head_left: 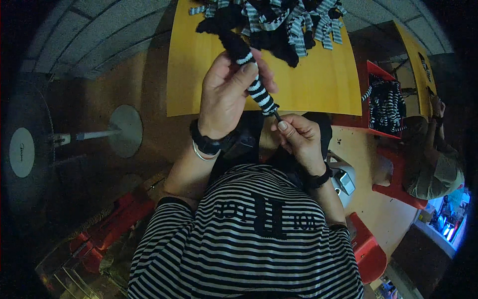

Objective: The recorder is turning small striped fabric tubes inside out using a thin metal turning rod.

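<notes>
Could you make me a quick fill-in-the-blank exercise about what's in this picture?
1. The left hand holds a striped knit piece, white and ____.
2. The hand pinching the thin dark rod is the person's ____.
3. The pile of pieces lies on a ____ table.
4. The box of striped pieces beside the table is ____.

Missing words: black; right; yellow; red.

Floor fan (23,152) on L, red seat (369,251) lwr R, co-worker (434,172) seated far R.

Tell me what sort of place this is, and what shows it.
Probably a textile workshop: striped and black fabric pieces lie piled on a yellow table, a red bin holds more striped pieces, and another person sits nearby.
</notes>
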